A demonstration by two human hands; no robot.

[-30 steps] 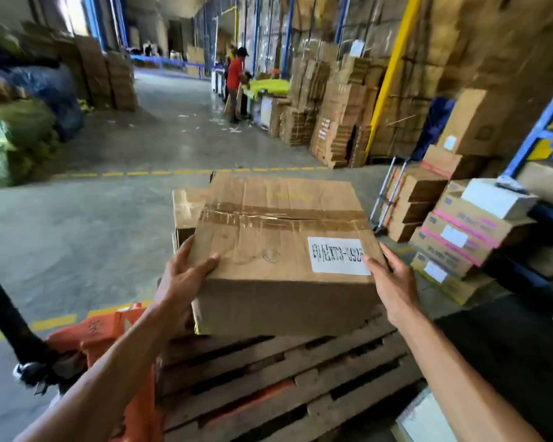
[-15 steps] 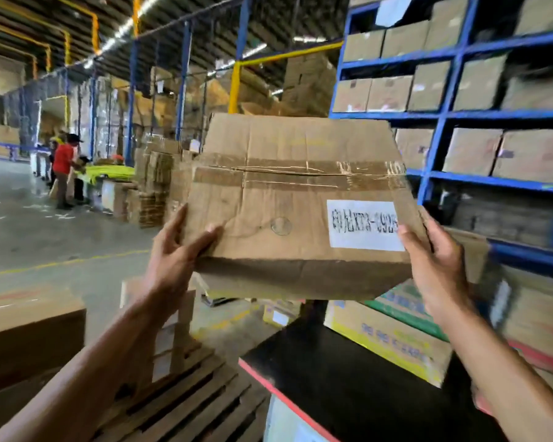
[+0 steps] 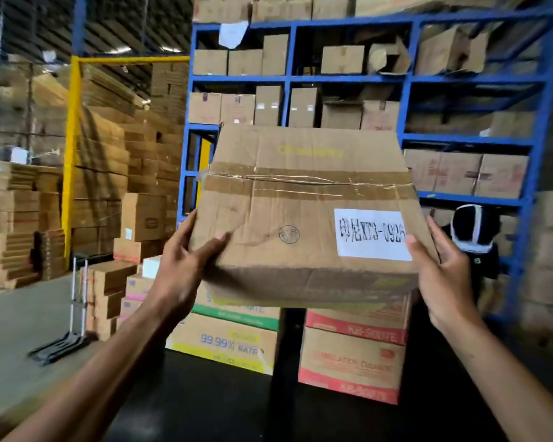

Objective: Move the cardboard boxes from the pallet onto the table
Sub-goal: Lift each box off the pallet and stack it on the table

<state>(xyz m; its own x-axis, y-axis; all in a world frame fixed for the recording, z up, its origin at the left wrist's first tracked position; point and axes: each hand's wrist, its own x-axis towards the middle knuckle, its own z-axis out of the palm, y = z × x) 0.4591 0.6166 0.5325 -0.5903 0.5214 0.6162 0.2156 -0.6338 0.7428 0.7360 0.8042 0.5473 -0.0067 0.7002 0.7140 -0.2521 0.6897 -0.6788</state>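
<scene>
Blue shelving point(image 3: 406, 79) stands behind the dark table point(image 3: 205, 406). Above the table, held clear of it, hangs the cardboard box point(image 3: 304, 218); the left hand point(image 3: 181, 269) and right hand point(image 3: 444, 275) grip its sides, thumbs on top.

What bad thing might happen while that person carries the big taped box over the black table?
The creased brown cardboard box is held in the air only by a left hand and a right hand pressing its two ends, with nothing under it, so the grip might slip and drop it. Coming down, it could bump the colourful printed cartons already standing on the black table. The box also hides what lies behind it.
</scene>
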